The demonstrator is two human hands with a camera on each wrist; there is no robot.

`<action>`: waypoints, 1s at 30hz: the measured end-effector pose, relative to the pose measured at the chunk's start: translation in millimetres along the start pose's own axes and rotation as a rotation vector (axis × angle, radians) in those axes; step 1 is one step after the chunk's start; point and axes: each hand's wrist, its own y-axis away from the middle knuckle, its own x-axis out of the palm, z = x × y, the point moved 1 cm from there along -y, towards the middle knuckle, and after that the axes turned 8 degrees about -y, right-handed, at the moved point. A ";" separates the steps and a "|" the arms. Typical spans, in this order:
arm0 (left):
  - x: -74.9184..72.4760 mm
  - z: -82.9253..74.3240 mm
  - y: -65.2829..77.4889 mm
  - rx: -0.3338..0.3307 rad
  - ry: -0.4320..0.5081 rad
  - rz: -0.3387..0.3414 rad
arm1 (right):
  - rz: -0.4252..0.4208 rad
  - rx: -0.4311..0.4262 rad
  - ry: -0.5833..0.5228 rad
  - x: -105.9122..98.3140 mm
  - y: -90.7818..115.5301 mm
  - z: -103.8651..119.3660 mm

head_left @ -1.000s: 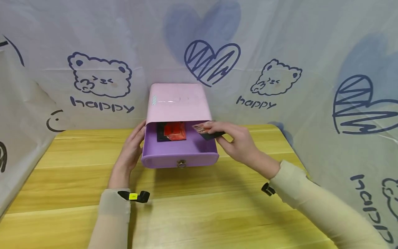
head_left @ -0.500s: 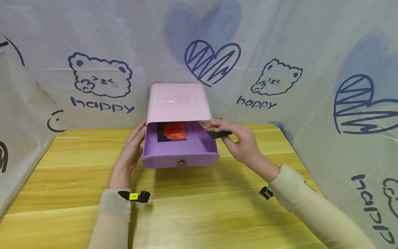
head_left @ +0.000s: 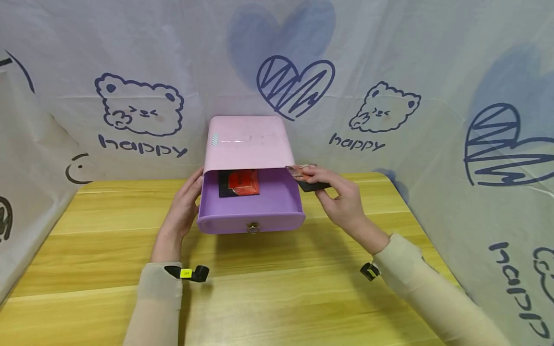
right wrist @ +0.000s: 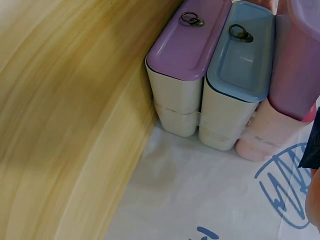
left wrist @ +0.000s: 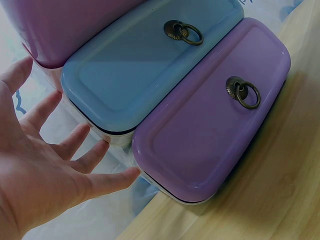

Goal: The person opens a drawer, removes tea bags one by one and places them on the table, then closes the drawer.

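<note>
While a printed cloth [head_left: 207, 62] hangs behind everything, the bench [head_left: 268, 302] reaches toward it and carries the chest [head_left: 248, 144] at its far side. The front faces the person, presumably so that the drawers come toward the hands. The top drawer [head_left: 251, 223] is pulled out, baring its floor; beneath it, in the left wrist view, the blue drawer [left wrist: 120, 75] and the lowest drawer [left wrist: 195, 130] sit pushed in.

The hands are well apart, one at each side of the chest. The left hand [head_left: 181, 207] has its fingers spread, tips at the chest's left side — likely to steady it — and it grips nothing. The right hand [head_left: 344, 198] pinches the held packet [head_left: 298, 173] at its outer end, which leaves the printed end free and probably keeps the fingers outside the drawer.

That packet is above the top drawer's right rim; whether they touch, I cannot tell. The other packet [head_left: 242, 182], black and red, lies toward the drawer's left, its back part hidden by the chest's top. Smallest, the ring [head_left: 253, 228] hangs mid-front, well placed for pulling.
</note>
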 end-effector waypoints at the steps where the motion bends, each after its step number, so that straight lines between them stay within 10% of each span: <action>1: -0.1 0.2 0.0 0.000 0.000 0.000 | -0.005 0.003 0.000 -0.3 1.0 -1.0; 30: -0.3 -0.3 1.0 -0.011 0.005 -0.005 | -0.025 0.091 0.086 -10.2 25.2 -32.0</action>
